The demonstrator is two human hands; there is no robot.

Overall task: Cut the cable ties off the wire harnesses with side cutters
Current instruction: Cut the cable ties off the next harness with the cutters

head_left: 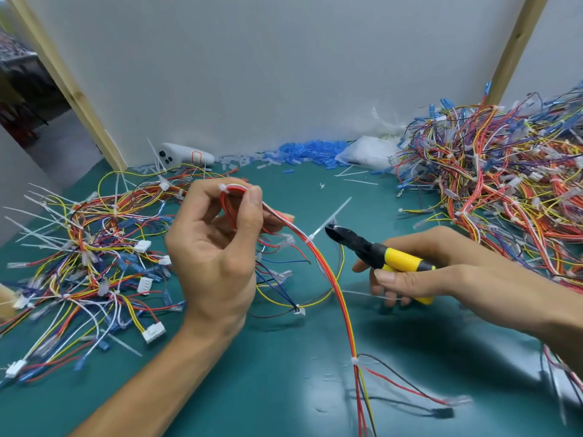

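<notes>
Mid-frame, our left hand (217, 247) pinches a red-and-white wire harness (318, 252) while our right hand (448, 257) grips yellow-handled side cutters (362, 244), tips at its white cable tie (339, 210).

An assembly workshop: heaped wire harnesses (492, 184) on a green bench mat (284, 373).

Open green mat (277, 367) runs between the left wire pile (82, 253) and right wire pile (504, 184), probably passable.

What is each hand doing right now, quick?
Left hand: closed, pinching a wire harness.
Right hand: closed around the side cutters, tips by a cable tie.
</notes>
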